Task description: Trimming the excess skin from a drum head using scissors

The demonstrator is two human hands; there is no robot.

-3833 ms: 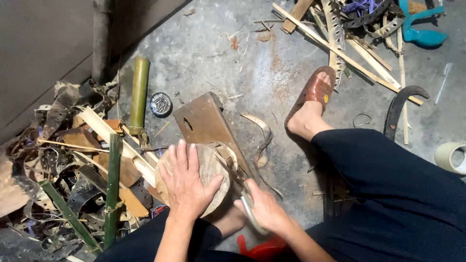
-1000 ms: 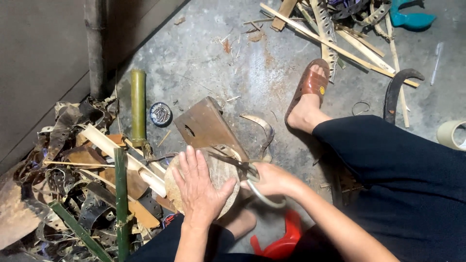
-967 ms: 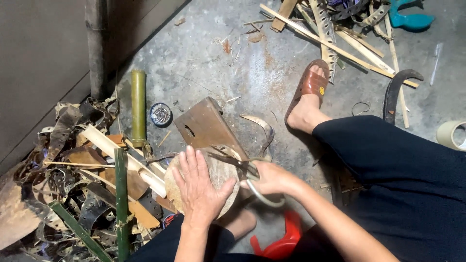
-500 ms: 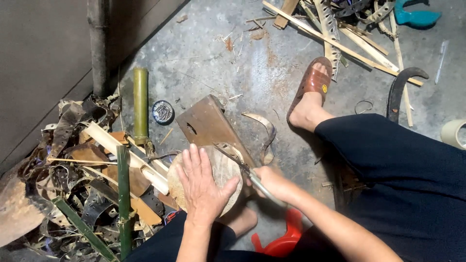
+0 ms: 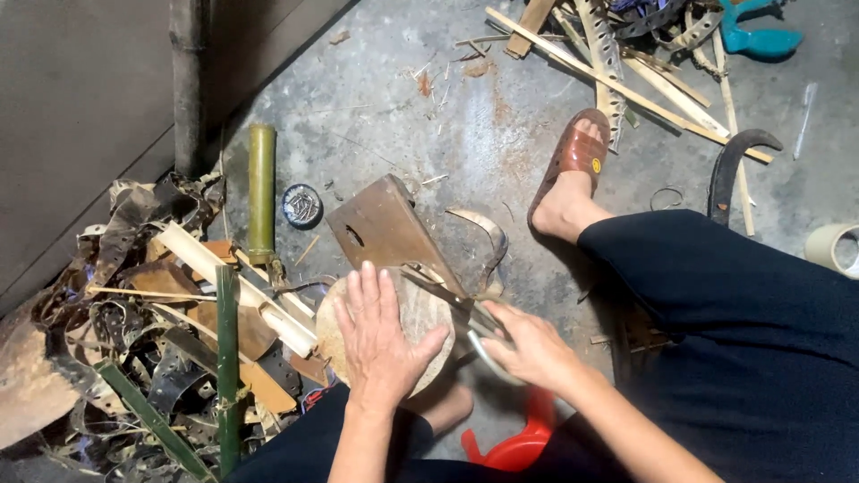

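Left hand spread flat, palm down, on pale round fibrous disc, pinning it to grey concrete floor. Right hand closed round handles of metal scissors, blades at disc's upper right edge. Rusty flat cleaver blade just beyond. Green bamboo tube and scrap heap toward floor's left edge

Dark trousers, brown sandal, bare forearms
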